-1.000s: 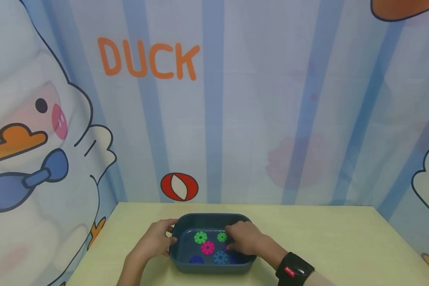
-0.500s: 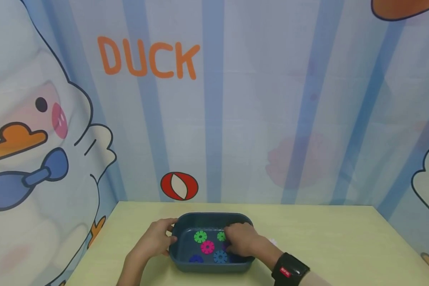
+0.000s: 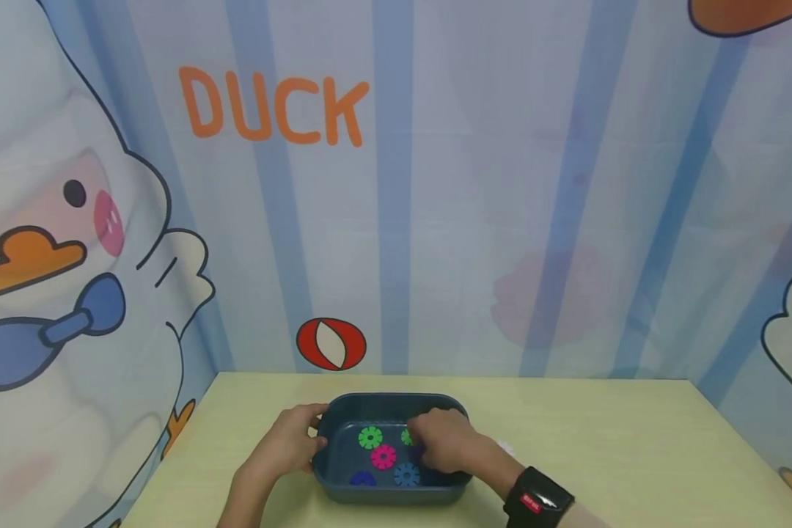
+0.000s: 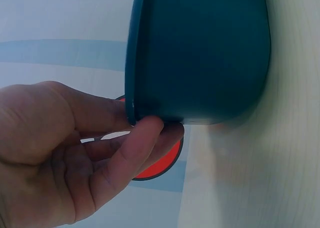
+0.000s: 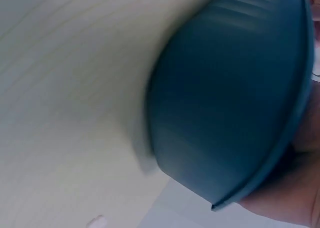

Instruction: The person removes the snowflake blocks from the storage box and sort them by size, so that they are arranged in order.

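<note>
Tub [image 3: 396, 493]: dark teal plastic, smooth, faint satin sheen on the outer wall, fine ridges near the rim in the right wrist view. Gear discs [image 3: 383, 457]: bright coloured plastic, matt. Bench [image 3: 607, 447]: pale wood-look top, fine grain, smooth, low gloss. Backdrop [image 3: 501, 220]: printed cloth or vinyl, soft folds, matt. Wristband [image 3: 538, 497]: black, matt.

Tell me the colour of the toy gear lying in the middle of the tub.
The middle gear is pink, or magenta; the head view shows it best.
</note>
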The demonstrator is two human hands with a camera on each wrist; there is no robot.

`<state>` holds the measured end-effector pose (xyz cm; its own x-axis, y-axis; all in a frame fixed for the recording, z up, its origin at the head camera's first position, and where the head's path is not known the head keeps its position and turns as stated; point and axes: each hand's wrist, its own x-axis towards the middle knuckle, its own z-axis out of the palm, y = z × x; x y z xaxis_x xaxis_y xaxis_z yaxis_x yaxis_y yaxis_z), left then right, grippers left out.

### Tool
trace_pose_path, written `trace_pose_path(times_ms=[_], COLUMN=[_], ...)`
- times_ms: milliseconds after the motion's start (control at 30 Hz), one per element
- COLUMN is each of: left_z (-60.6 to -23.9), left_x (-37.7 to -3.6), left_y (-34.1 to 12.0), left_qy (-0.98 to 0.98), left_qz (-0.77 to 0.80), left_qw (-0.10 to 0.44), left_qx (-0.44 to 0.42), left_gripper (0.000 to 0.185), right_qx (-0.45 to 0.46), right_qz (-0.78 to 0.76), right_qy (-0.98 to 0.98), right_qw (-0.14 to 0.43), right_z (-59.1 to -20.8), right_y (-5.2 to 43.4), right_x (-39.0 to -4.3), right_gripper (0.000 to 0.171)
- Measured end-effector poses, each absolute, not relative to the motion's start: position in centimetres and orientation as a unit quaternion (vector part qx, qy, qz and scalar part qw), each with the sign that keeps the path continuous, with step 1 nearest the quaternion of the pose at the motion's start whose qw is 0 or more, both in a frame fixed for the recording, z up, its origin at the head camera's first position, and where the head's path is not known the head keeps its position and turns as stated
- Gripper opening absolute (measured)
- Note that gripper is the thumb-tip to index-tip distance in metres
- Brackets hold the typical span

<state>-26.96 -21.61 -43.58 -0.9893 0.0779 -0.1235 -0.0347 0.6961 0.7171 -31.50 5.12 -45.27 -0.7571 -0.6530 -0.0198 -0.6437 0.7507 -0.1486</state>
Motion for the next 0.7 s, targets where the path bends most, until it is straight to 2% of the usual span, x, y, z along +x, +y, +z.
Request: trace_pose_path(times_ms=[133,267,433,700], left_z=[-43.5,-43.5,-43.6,-43.8], left_x=[-26.8,-26.8,-26.8,-26.7], left_y=[-21.7,-21.8,-21.9,-21.7], left_qy=[0.917,0.915,0.915,0.911], left_qz=[0.394,0.397,0.397,0.407], left_qw=[0.069,0.068,0.066,0.071], left_qx=[0.017,0.016,0.015,0.020], left_gripper=[0.055,0.055,0.055,0.056], right_qx=[-0.361,-0.362,-0.355,-0.341], right_qz=[-0.120,-0.153,-0.186,-0.242], right_qy=[0.925,0.919,0.916,0.908], right_qw=[0.001,-0.027,-0.015,-0.014], right_z=[-44.4,-43.4,-42.6,-42.0], right_y=[5.6,6.2,7.6,10.8], right_x=[-31.4,-31.2,-31.0,-30.7], right_gripper=[0.016,0.013,0.004,0.004])
